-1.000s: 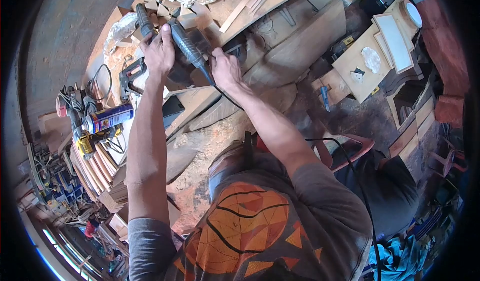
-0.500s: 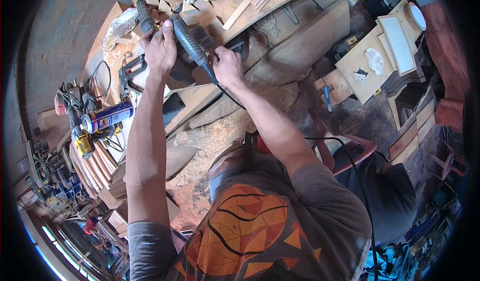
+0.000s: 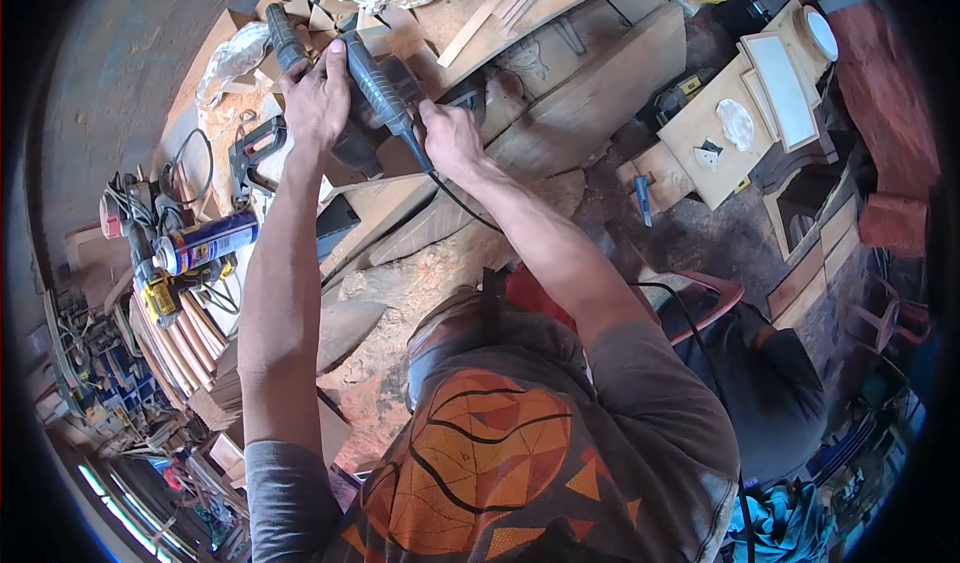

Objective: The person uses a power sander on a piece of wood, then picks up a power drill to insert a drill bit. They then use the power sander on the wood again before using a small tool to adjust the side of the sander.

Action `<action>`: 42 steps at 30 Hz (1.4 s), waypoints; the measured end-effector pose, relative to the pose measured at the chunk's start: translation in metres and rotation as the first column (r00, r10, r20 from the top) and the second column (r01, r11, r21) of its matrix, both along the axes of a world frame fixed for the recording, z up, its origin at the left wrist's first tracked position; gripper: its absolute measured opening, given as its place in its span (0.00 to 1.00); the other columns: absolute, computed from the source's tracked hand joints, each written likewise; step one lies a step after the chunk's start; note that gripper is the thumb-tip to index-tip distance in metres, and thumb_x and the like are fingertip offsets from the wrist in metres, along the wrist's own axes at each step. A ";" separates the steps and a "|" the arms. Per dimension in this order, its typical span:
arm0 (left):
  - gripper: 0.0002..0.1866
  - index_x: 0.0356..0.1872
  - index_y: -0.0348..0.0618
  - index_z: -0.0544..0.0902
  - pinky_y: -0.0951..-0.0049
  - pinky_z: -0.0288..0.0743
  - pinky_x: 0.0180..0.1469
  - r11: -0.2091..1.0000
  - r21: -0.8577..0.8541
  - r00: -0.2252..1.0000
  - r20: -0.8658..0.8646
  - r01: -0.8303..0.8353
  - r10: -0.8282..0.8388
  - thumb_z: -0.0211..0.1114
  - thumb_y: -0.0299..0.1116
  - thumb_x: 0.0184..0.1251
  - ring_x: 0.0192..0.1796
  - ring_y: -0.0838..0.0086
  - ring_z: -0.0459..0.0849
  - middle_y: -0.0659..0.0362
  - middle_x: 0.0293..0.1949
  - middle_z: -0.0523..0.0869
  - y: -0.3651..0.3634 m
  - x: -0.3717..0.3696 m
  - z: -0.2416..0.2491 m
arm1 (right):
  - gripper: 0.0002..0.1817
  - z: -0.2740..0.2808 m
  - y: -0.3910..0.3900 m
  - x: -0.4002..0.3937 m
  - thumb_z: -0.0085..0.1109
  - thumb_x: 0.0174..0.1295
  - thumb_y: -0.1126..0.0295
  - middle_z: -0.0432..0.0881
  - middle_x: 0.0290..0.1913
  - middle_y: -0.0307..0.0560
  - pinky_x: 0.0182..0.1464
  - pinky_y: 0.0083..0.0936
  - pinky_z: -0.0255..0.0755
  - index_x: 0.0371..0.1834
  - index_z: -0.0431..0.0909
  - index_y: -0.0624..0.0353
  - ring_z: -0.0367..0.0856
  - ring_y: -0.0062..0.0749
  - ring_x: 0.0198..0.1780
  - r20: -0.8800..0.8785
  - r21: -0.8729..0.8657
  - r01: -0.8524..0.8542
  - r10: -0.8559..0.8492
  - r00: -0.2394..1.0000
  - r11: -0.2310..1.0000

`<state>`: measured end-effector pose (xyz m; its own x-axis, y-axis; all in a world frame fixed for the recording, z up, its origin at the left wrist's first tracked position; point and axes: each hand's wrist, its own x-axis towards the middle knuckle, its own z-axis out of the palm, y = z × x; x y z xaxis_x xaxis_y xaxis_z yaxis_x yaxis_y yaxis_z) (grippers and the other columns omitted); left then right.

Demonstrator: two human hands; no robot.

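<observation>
A dark grey corded power tool with a ribbed grip lies at the edge of the cluttered bench, its exact kind unclear. My left hand is closed on its left side, thumb along the body and other fingers mostly hidden. Beside that hand, a second dark ribbed grip points up and left. My right hand has its fingers curled against the tool's lower right side, close to where the black cord comes out. The cord runs down past my right forearm.
Wood offcuts and strips cover the bench top. Left of my arm are a clamp-like black tool, a blue spray can and a yellow power tool. Boards lie to the right, with a blue-handled tool beyond.
The whole view has shifted slightly, with most surroundings a little further left. Both hands stay on the power tool; the right hand's fingers look slightly repositioned along its side.
</observation>
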<state>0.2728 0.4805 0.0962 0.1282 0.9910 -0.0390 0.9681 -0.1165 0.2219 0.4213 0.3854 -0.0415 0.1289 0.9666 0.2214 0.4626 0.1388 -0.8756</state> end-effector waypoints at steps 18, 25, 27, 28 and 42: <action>0.46 0.57 0.37 0.87 0.55 0.51 0.80 0.999 -0.029 1.000 -0.007 -0.027 0.027 0.29 0.68 0.82 0.75 0.49 0.67 0.43 0.59 0.87 0.002 0.006 0.008 | 0.08 0.003 -0.004 0.012 0.57 0.66 0.70 0.89 0.34 0.61 0.41 0.53 0.81 0.35 0.81 0.62 0.90 0.57 0.37 0.131 0.001 -0.013 0.013 0.991 1.000; 0.48 0.55 0.40 0.88 0.56 0.48 0.80 0.998 0.054 1.000 0.007 -0.012 0.012 0.24 0.69 0.82 0.73 0.52 0.70 0.48 0.49 0.91 0.006 -0.003 -0.005 | 0.07 -0.001 -0.018 -0.004 0.56 0.73 0.71 0.87 0.35 0.64 0.41 0.53 0.79 0.44 0.82 0.62 0.88 0.63 0.40 -0.224 -0.046 0.101 -0.109 0.969 0.994; 0.48 0.55 0.40 0.88 0.56 0.47 0.80 0.998 0.062 1.000 0.007 -0.006 0.005 0.24 0.69 0.82 0.73 0.52 0.70 0.48 0.48 0.91 0.007 -0.004 -0.006 | 0.07 -0.006 -0.013 -0.006 0.57 0.72 0.72 0.87 0.35 0.63 0.41 0.51 0.80 0.45 0.81 0.63 0.88 0.62 0.40 -0.272 -0.011 0.128 -0.126 0.954 0.992; 0.48 0.55 0.40 0.88 0.56 0.47 0.80 0.997 0.073 1.000 0.008 0.002 -0.002 0.24 0.69 0.82 0.73 0.52 0.70 0.48 0.47 0.91 0.007 -0.005 -0.007 | 0.07 -0.011 -0.008 -0.007 0.58 0.71 0.73 0.87 0.34 0.62 0.41 0.49 0.80 0.47 0.81 0.63 0.88 0.61 0.40 -0.280 0.040 0.132 -0.116 0.953 0.990; 0.46 0.58 0.43 0.87 0.58 0.48 0.79 0.996 -0.048 0.996 0.040 -0.072 0.074 0.26 0.69 0.82 0.73 0.57 0.69 0.54 0.46 0.91 0.014 -0.007 -0.007 | 0.05 -0.012 0.005 0.013 0.61 0.69 0.71 0.89 0.41 0.60 0.46 0.51 0.81 0.43 0.81 0.60 0.88 0.61 0.43 -0.205 0.064 0.032 -0.018 0.979 0.997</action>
<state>0.2663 0.4949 0.0896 0.0582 0.9950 -0.0810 0.9635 -0.0348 0.2653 0.4339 0.3907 -0.0533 0.2017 0.9465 0.2518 0.2793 0.1909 -0.9410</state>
